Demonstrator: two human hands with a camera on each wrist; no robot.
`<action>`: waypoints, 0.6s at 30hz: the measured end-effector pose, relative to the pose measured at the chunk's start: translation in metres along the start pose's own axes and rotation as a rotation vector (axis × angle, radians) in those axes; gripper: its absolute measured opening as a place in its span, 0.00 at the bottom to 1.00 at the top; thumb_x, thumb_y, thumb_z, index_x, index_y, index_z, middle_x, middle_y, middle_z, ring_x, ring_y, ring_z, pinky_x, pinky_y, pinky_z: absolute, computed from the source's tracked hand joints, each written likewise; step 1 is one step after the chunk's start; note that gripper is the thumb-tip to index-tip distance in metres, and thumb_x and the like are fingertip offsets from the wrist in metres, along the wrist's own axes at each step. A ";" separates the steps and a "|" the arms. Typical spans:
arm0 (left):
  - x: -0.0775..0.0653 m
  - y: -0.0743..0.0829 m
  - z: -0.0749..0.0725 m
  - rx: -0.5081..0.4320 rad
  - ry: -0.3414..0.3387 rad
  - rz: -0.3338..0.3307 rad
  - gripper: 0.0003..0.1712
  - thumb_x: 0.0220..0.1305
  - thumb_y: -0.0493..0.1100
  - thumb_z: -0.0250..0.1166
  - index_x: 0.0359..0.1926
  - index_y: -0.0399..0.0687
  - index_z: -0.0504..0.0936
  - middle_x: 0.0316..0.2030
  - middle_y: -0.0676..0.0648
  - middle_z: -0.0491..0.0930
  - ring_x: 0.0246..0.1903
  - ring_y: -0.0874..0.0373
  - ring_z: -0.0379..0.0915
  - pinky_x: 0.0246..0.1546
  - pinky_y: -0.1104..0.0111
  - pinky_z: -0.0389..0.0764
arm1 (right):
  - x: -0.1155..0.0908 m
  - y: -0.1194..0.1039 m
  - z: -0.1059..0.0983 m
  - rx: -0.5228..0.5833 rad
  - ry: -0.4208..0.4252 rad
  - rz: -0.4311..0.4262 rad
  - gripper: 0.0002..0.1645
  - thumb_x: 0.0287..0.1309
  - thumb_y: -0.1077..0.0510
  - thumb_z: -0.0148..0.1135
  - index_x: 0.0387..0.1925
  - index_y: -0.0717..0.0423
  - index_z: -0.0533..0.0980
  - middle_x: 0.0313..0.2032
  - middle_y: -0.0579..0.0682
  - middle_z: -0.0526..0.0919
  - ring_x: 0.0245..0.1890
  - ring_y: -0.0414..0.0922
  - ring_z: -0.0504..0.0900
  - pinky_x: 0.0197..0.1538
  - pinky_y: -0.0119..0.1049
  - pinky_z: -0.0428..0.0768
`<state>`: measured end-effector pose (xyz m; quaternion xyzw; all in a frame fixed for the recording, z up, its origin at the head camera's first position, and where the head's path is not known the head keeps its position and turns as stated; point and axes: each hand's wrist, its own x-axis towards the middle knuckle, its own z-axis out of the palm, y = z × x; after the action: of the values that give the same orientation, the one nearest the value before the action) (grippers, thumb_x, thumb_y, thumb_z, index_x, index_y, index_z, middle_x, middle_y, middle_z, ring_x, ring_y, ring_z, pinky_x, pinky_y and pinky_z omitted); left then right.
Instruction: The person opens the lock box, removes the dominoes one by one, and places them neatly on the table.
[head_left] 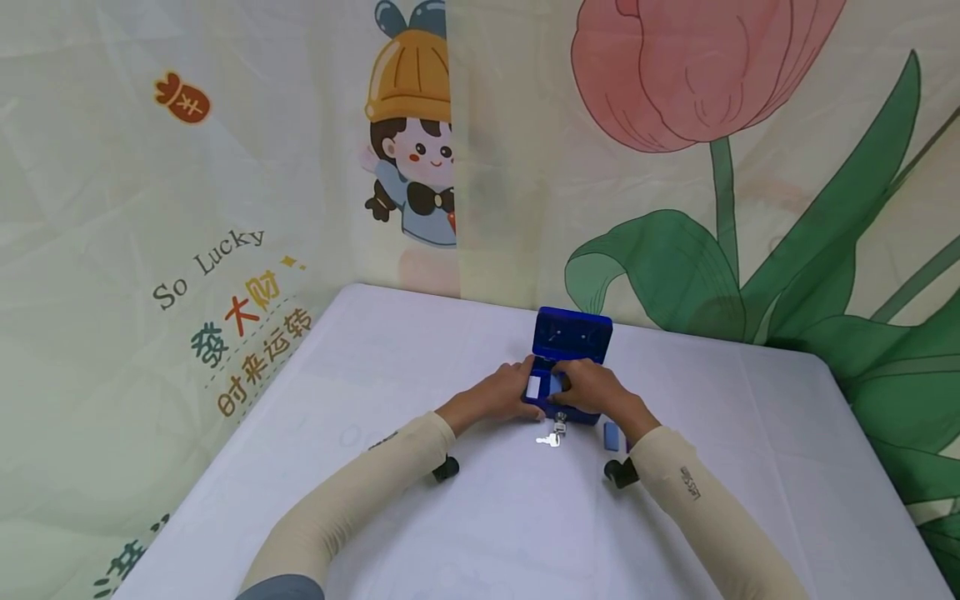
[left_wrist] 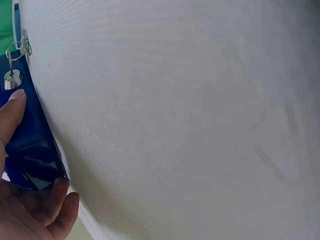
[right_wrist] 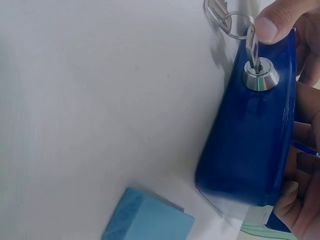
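Observation:
A blue metal cash box point(head_left: 572, 332) lies on the table with its lid raised and a key in its front lock point(right_wrist: 260, 75). My left hand point(head_left: 501, 392) grips its left end, the thumb on the front wall beside the lock and the fingers around the side. My right hand point(head_left: 595, 387) reaches into the box from the right, fingers bent down around a small light blue block point(head_left: 556, 384). A white rectangle point(head_left: 533, 387) shows in the left part of the box. Part of the interior is hidden under the right hand.
More keys point(head_left: 552, 439) hang from a ring at the lock, over the white table point(head_left: 420, 350). Another light blue block point(head_left: 611, 436) lies right of the box, close to the right wrist. A printed cloth wall point(head_left: 517, 167) stands behind the table.

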<state>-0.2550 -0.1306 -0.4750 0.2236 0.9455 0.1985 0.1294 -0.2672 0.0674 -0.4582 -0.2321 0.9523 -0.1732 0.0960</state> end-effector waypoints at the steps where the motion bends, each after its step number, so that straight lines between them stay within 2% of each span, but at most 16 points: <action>1: -0.001 0.000 0.000 -0.001 -0.001 0.000 0.62 0.59 0.62 0.72 0.79 0.44 0.45 0.68 0.37 0.69 0.65 0.45 0.68 0.67 0.53 0.70 | -0.001 0.000 -0.001 -0.001 -0.001 0.001 0.33 0.57 0.48 0.74 0.59 0.60 0.78 0.35 0.51 0.87 0.32 0.43 0.82 0.47 0.46 0.84; 9: -0.002 0.002 -0.002 0.005 -0.006 -0.013 0.62 0.59 0.62 0.72 0.79 0.44 0.44 0.68 0.37 0.69 0.65 0.45 0.67 0.67 0.53 0.70 | -0.004 0.002 -0.004 -0.009 -0.004 0.020 0.33 0.57 0.47 0.74 0.60 0.58 0.78 0.37 0.51 0.86 0.33 0.44 0.82 0.48 0.47 0.84; 18: -0.001 0.002 -0.001 0.024 -0.013 -0.025 0.63 0.58 0.64 0.71 0.80 0.44 0.43 0.70 0.38 0.67 0.67 0.46 0.66 0.68 0.54 0.69 | -0.008 0.003 -0.008 0.001 -0.003 0.015 0.33 0.56 0.47 0.74 0.59 0.58 0.78 0.31 0.47 0.84 0.30 0.43 0.80 0.43 0.42 0.82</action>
<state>-0.2537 -0.1294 -0.4733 0.2146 0.9496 0.1841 0.1353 -0.2637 0.0757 -0.4506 -0.2252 0.9538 -0.1726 0.0989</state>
